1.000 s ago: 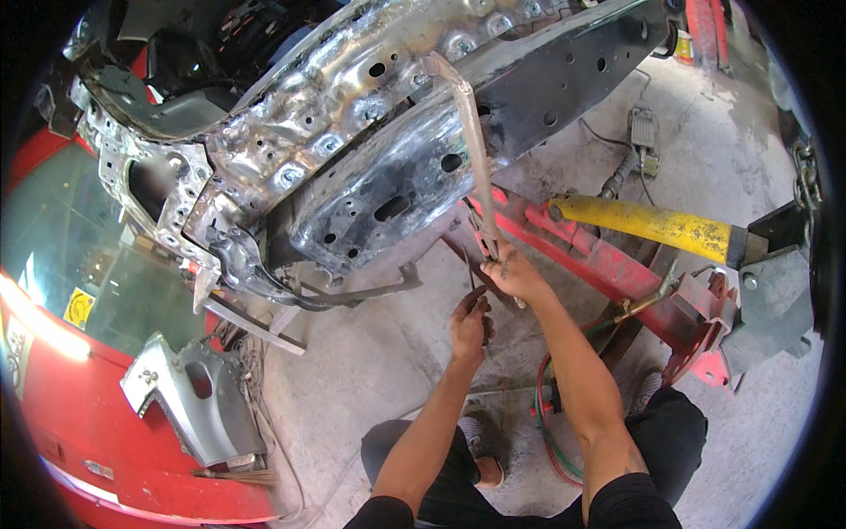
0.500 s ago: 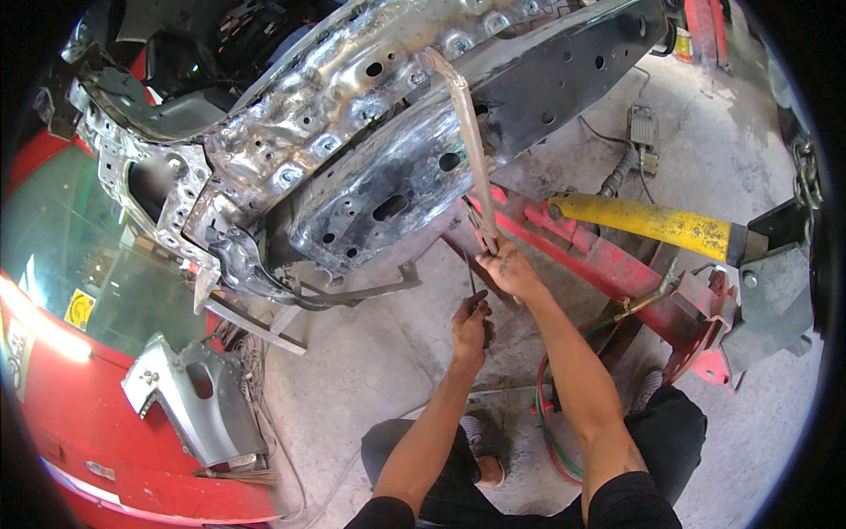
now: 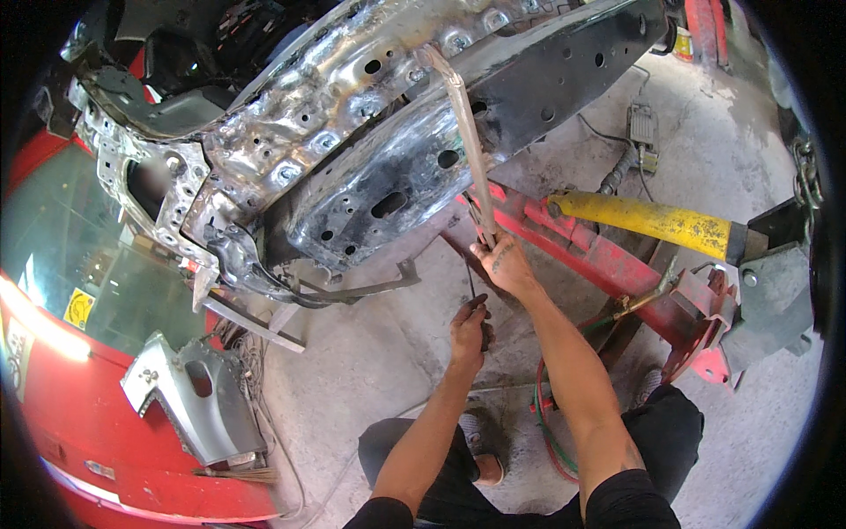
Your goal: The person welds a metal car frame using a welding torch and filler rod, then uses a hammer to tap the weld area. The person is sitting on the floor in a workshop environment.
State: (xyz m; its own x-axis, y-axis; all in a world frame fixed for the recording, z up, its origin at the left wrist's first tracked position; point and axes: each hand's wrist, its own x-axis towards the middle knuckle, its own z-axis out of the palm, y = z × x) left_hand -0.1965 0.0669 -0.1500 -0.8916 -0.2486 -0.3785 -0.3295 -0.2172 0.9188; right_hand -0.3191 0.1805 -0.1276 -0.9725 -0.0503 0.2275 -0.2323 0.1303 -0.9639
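My right hand is closed around the lower end of a long bent metal bar, tan in colour. The bar's hooked upper end rests against or just in front of the bare, dented metal body panel. Its shaft crosses in front of the black perforated beam. My left hand, lower and to the left, is closed on a thin dark rod with a dark handle. The rod points up and looks like a screwdriver; its exact kind is unclear.
Right of my hands lies a red steel arm with a yellow cylinder. Red and green hoses run beside my right foot. At left stand a red car door and a loose silver panel. A foot pedal sits farther off.
My right hand has shifted slightly up and left on or with the bent bar. The left hand and its rod stay nearly still.
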